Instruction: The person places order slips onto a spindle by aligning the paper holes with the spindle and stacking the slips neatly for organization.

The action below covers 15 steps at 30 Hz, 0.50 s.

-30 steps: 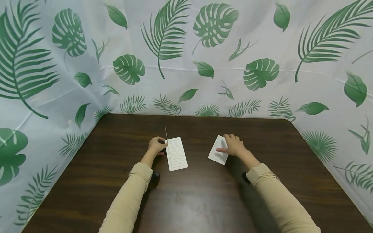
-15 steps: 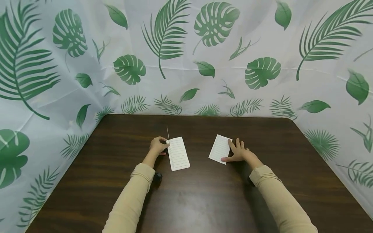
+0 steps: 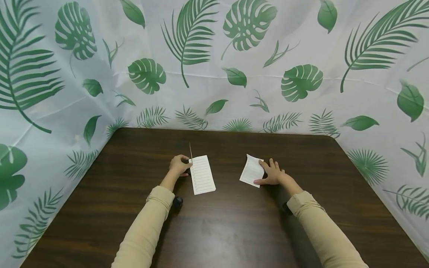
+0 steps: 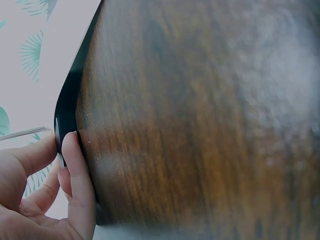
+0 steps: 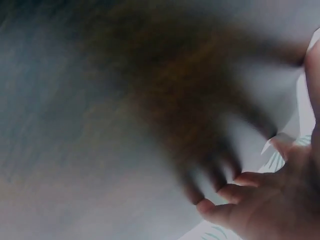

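My left hand (image 3: 178, 165) grips the left edge of a lined notepad (image 3: 202, 175), which has a black edge (image 4: 67, 107). In the left wrist view the thumb lies on the pad's white side and fingers curl at its black edge. A thin pale strip (image 3: 191, 152) rises by the thumb; whether it is a cover seen edge-on, I cannot tell. My right hand (image 3: 273, 174) is spread at the right edge of a small white paper sheet (image 3: 251, 172). Its thumb and a finger touch the sheet, whose far edge bows upward. The right wrist view shows fingertips on the dark tabletop.
Both things are on a dark brown wooden table (image 3: 221, 223). Behind it and at the sides hangs a white curtain (image 3: 207, 85) printed with green leaves. A black wrist device (image 3: 177, 203) shows by the left sleeve.
My right hand has drawn back from over the sheet to its right edge, fingers spreading. The sheet, flat half a second ago, now bows. The left hand keeps its grip on the notepad.
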Each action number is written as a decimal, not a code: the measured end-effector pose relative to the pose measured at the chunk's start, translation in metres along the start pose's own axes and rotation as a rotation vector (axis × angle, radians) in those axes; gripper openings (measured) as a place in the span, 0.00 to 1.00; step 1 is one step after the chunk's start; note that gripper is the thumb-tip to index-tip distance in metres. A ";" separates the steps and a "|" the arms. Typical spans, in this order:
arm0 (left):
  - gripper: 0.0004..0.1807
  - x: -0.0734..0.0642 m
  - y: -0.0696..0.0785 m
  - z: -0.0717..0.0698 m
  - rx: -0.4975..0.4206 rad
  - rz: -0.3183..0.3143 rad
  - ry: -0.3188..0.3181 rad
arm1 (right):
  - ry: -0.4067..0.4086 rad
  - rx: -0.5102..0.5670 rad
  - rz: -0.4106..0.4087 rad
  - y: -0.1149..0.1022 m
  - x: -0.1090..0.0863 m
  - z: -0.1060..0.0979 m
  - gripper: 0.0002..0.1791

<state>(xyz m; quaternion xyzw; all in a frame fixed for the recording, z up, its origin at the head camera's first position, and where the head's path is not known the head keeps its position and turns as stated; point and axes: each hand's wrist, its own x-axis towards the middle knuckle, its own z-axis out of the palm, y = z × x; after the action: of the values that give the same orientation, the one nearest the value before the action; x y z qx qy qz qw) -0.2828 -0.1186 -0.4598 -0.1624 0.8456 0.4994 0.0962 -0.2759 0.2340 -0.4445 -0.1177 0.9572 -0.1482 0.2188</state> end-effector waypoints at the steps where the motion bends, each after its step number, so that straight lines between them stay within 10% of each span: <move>1: 0.18 0.000 0.000 0.000 0.001 0.001 0.000 | 0.022 -0.010 -0.006 0.000 0.001 -0.001 0.54; 15: 0.18 0.004 -0.002 -0.001 -0.022 0.002 -0.012 | 0.345 0.117 0.017 -0.006 0.017 0.000 0.31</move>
<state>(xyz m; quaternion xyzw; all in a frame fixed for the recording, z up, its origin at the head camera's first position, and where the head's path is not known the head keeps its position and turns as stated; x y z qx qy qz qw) -0.2857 -0.1211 -0.4622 -0.1598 0.8396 0.5097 0.0988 -0.2901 0.2235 -0.4496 -0.0694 0.9713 -0.2199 0.0589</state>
